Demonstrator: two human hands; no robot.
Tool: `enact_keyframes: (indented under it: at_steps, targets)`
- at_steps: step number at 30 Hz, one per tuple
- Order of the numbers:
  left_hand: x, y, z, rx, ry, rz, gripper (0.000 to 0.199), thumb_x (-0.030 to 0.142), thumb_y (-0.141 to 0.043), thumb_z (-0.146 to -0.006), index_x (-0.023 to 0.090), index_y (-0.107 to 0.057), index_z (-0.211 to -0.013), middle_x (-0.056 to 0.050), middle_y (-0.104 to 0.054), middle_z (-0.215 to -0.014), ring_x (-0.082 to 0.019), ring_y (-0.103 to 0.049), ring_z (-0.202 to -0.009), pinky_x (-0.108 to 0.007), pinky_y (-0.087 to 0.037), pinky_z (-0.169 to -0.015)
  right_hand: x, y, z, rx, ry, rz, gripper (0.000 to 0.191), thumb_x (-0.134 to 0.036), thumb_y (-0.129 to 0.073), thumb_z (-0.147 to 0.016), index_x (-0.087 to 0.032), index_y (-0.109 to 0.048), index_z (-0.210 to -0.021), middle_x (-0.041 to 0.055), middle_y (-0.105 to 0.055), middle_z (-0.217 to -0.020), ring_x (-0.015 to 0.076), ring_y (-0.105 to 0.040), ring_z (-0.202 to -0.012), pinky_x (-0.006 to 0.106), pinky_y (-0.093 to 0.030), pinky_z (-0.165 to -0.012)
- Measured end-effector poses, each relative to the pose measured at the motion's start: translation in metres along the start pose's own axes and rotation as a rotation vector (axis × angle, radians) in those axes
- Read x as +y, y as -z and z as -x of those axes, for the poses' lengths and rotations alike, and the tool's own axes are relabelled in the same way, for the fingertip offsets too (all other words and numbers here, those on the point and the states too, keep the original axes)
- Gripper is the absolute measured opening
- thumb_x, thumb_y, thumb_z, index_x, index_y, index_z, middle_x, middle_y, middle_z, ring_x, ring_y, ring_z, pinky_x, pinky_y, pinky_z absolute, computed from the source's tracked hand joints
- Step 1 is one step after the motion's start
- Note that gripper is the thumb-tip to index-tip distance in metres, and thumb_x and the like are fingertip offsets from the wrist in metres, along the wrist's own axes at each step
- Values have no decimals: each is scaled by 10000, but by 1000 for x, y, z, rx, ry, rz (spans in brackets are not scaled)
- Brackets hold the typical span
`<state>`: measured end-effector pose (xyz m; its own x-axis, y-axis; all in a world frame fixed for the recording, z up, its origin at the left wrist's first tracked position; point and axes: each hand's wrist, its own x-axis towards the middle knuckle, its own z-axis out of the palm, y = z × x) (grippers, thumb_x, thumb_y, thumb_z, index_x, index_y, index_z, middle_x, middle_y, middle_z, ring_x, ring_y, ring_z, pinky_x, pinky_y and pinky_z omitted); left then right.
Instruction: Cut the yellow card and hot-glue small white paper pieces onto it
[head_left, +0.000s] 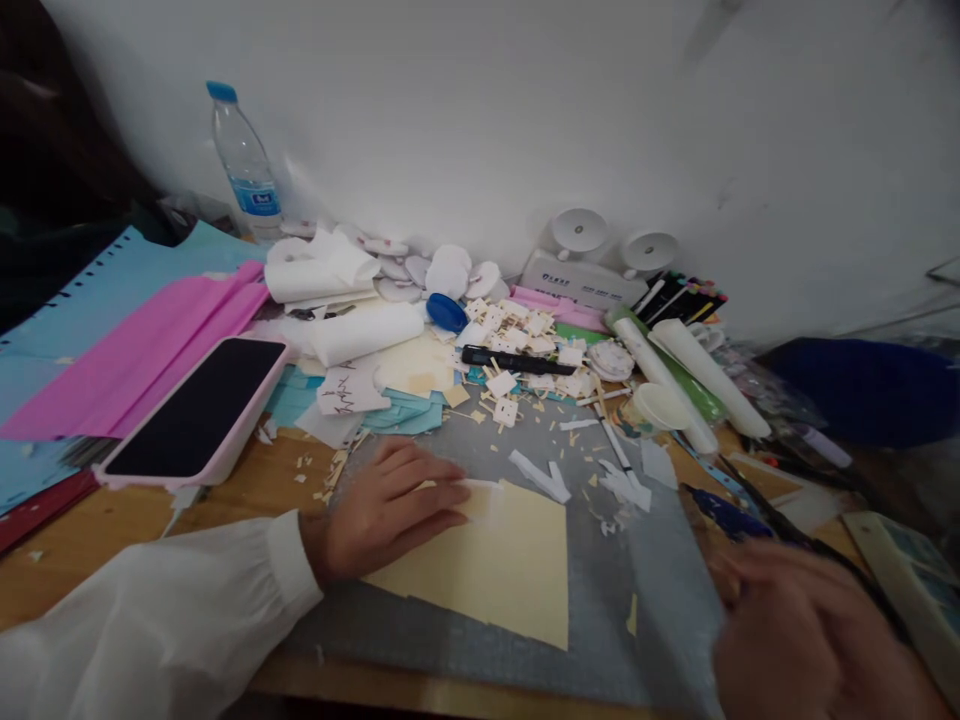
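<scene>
In the head view, our left hand (pixel 397 505) lies with fingers extended on the yellow sheet (pixel 517 570), touching a white strip (pixel 486 485); the sheet rests on the grey mat (pixel 600 630) on the bench (pixel 75 570). Our right hand (pixel 802 635) is blurred; we cannot tell whether it grips anything.

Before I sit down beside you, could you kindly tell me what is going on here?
A person's left hand rests on a pale yellow sheet, which lies on a grey mat. The right hand is off to the right, near a dark blue object; it is too blurred to tell whether it holds anything. White paper strips lie just beyond the sheet, and a black pen lies among small cream pieces farther back.
</scene>
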<state>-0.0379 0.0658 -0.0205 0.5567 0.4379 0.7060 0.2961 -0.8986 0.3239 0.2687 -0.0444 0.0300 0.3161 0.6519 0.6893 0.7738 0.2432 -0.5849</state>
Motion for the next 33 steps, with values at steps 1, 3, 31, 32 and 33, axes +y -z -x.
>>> enact_keyframes:
  at_steps: [1, 3, 31, 32, 33]
  targets:
    - [0, 0, 0, -6, -6, 4, 226, 170, -641, -878, 170, -586, -1097, -81, -694, -1054, -182, -621, -919, -365, -429, -839, -6, -22, -6, -81, -27, -130, 182, -336, -521, -885, -238, -616, -765, 73, -598, -761, 251, -572, -748, 398, -434, -665]
    - [0, 1, 0, -19, -16, 4, 244, 171, -649, -872, 165, -587, -1107, -80, -697, -1062, -189, -618, -930, -372, -427, -848, -16, -64, -14, -343, -133, -313, 163, -297, -514, -903, -226, -629, -813, 27, -586, -725, 188, -552, -686, 318, -430, -618]
    - [2, 0, -1, -98, -99, -144, 185, 172, -621, -897, 174, -645, -1080, -10, -721, -1011, -150, -599, -922, -335, -408, -880, -17, -123, 16, -1008, -866, -1125, 192, -383, -685, -815, -199, -640, -844, -35, -605, -656, 82, -549, -585, 209, -434, -571]
    - [2, 0, 0, -99, -106, -147, 195, 175, -630, -891, 177, -645, -1086, -5, -720, -1009, -150, -598, -924, -336, -404, -886, -18, -123, 15, -1009, -837, -1099, 200, -392, -681, -814, -199, -634, -843, -35, -601, -657, 85, -550, -584, 213, -440, -573]
    - [2, -1, 0, -103, -111, -149, 206, 178, -638, -886, 180, -643, -1092, 0, -720, -1007, -150, -597, -925, -336, -401, -891, -20, -123, 14, -1009, -804, -1069, 206, -400, -674, -817, -201, -627, -842, -35, -595, -656, 89, -551, -585, 217, -448, -575]
